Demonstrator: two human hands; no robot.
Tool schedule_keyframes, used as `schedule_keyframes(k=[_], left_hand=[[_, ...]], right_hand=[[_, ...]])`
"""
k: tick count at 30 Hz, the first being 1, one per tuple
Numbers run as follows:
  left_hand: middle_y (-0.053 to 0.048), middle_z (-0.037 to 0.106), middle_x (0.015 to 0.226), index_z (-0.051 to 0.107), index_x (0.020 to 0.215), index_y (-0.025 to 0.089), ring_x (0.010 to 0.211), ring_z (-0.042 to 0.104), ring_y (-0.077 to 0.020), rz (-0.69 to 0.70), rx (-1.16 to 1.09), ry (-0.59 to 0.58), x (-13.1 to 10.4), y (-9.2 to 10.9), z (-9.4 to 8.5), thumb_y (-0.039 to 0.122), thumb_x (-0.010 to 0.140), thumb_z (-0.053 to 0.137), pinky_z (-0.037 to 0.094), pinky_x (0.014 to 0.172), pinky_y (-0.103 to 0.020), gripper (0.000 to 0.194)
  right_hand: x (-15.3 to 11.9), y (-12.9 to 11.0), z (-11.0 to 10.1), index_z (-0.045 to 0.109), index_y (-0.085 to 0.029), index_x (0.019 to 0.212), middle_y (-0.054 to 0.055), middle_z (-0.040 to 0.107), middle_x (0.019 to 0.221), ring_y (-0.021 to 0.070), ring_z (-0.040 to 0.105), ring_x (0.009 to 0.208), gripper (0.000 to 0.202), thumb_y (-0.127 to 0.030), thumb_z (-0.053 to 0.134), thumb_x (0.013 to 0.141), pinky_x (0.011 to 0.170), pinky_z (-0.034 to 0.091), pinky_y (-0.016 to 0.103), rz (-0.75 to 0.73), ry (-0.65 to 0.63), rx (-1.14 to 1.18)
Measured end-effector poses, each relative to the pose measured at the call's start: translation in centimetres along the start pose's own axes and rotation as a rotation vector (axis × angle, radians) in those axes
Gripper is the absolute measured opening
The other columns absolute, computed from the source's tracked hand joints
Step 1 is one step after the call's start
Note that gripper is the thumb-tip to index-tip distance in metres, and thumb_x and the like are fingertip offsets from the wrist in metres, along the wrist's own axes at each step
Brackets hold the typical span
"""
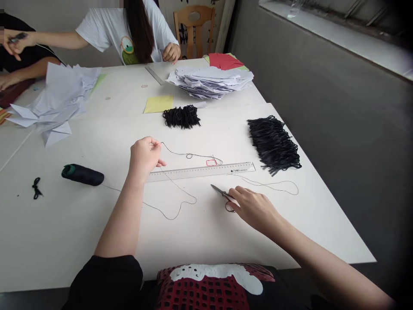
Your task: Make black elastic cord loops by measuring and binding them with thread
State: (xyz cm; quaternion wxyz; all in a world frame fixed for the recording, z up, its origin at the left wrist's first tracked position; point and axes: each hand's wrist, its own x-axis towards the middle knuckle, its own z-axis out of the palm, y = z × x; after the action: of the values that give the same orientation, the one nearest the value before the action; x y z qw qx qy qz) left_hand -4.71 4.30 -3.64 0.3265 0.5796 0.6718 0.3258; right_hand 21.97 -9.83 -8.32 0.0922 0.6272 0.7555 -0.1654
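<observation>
A thin, dark thread (173, 218), fine and loosely curled, ran across the smooth white table (180, 245), one stretch of it leading from the single spool (87, 175), a cylinder wound in black with a green end. The left hand (146, 157) had its thumb and fingertips pinched together on the thread, above one end of a flat, clear ruler (206, 171) with fine dark markings. The right hand (251, 206) had its fingers closed around the handles of one pair of scissors (222, 190), dark, slim metal with a pointed tip and a rounded loop, low over the table just below the ruler. A loose, looping strand (280, 189) curved to the right. Two bundles of soft black looped cord lay beyond: a smaller one (181, 116) and a larger one (274, 144). One small black knotted cord (37, 188) sat left of the spool. Farther off were two heaps of crisp white paper, one of angular folds (66, 94), one broadly layered (209, 82), and one flat yellow sheet (158, 104).
</observation>
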Motion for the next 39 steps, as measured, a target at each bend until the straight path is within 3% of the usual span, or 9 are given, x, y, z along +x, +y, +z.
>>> schedule_keyframes(k=[3, 10, 14, 19, 28, 30, 32, 36, 39], left_hand=[[-0.007, 0.072, 0.091, 0.059, 0.080, 0.016, 0.047, 0.068, -0.0163, -0.065, -0.085, -0.097, -0.2, 0.5, 0.0, 0.028, 0.079, 0.068, 0.051, 0.044, -0.022, 0.015], [-0.008, 0.073, 0.108, 0.055, 0.081, 0.018, 0.061, 0.073, -0.0169, -0.156, -0.240, -0.400, -1.5, 1.8, -0.1, 0.037, 0.079, 0.071, 0.058, 0.063, -0.026, 0.025], [-0.005, 0.075, 0.094, 0.057, 0.082, 0.018, 0.065, 0.073, -0.0172, -0.147, -0.228, -0.421, -1.8, 1.8, -0.3, 0.038, 0.079, 0.071, 0.059, 0.071, -0.031, 0.024], [-0.003, 0.071, 0.071, 0.058, 0.078, 0.018, 0.066, 0.072, -0.0184, -0.124, -0.223, -0.467, -1.8, 1.5, 0.0, 0.036, 0.080, 0.071, 0.059, 0.068, -0.031, 0.022], [-0.001, 0.067, 0.069, 0.059, 0.076, 0.018, 0.065, 0.071, -0.0182, -0.099, -0.172, -0.540, -1.9, 1.5, 0.8, 0.035, 0.081, 0.067, 0.057, 0.063, -0.028, 0.020], [-0.003, 0.071, 0.082, 0.059, 0.078, 0.018, 0.066, 0.072, -0.0194, -0.073, -0.060, -0.481, -1.5, 1.2, 0.5, 0.037, 0.083, 0.064, 0.057, 0.066, -0.031, 0.019], [-0.006, 0.073, 0.092, 0.062, 0.080, 0.019, 0.070, 0.073, -0.0224, -0.041, 0.166, -0.297, -0.7, 0.6, 0.0, 0.033, 0.084, 0.062, 0.058, 0.071, -0.036, 0.015], [-0.015, 0.071, 0.111, 0.069, 0.090, 0.018, 0.111, 0.063, -0.0378, -0.032, 0.634, 0.067, 1.2, -0.9, -1.5, 0.021, 0.081, 0.060, 0.051, 0.093, -0.052, 0.013], [-0.022, 0.043, 0.149, 0.063, 0.119, 0.011, 0.138, 0.035, -0.0443, 0.019, 0.678, 0.192, 1.7, -1.6, -3.0, 0.020, 0.078, 0.067, 0.039, 0.105, -0.061, 0.042]], right_hand=[[0.4, -1.1, -0.8, 0.064, -0.017, 0.099, 0.010, 0.063, 0.102, 0.0162, 0.062, 0.069, 0.015, -0.024, 0.051, 0.096, 0.051, 0.036, 0.025, -0.088, 0.150, 0.080], [5.5, -6.9, -3.3, 0.064, -0.019, 0.108, 0.008, 0.061, 0.101, 0.0135, 0.058, 0.074, 0.016, -0.024, 0.057, 0.095, 0.068, 0.051, 0.029, -0.447, 0.631, 0.657], [7.7, -8.9, -3.8, 0.066, -0.018, 0.102, 0.005, 0.061, 0.097, 0.0094, 0.055, 0.068, 0.013, -0.020, 0.056, 0.094, 0.067, 0.050, 0.026, -0.457, 0.595, 0.840], [8.6, -8.3, -3.8, 0.069, -0.017, 0.100, 0.004, 0.062, 0.091, 0.0099, 0.058, 0.072, 0.018, -0.014, 0.052, 0.094, 0.069, 0.049, 0.024, -0.547, 0.516, 0.880], [9.0, -7.2, -3.0, 0.066, -0.016, 0.090, 0.005, 0.066, 0.084, 0.0112, 0.056, 0.066, 0.025, -0.017, 0.042, 0.099, 0.059, 0.039, 0.024, -0.656, 0.771, 0.428], [8.8, -6.7, -3.5, 0.064, -0.016, 0.090, 0.005, 0.065, 0.085, 0.0116, 0.057, 0.068, 0.021, -0.017, 0.044, 0.099, 0.061, 0.042, 0.024, -0.619, 0.815, 0.473], [8.4, -5.8, -4.1, 0.062, -0.016, 0.092, 0.006, 0.065, 0.089, 0.0118, 0.058, 0.071, 0.016, -0.018, 0.047, 0.099, 0.062, 0.045, 0.024, -0.591, 0.837, 0.579], [7.0, -3.3, -5.4, 0.060, -0.018, 0.088, 0.005, 0.062, 0.084, 0.0123, 0.058, 0.071, 0.013, -0.021, 0.051, 0.097, 0.060, 0.047, 0.024, -0.497, 0.872, 0.759], [6.2, -1.9, -5.5, 0.059, -0.019, 0.084, 0.004, 0.062, 0.081, 0.0122, 0.057, 0.067, 0.016, -0.029, 0.053, 0.096, 0.058, 0.047, 0.025, -0.363, 0.865, 0.875]])
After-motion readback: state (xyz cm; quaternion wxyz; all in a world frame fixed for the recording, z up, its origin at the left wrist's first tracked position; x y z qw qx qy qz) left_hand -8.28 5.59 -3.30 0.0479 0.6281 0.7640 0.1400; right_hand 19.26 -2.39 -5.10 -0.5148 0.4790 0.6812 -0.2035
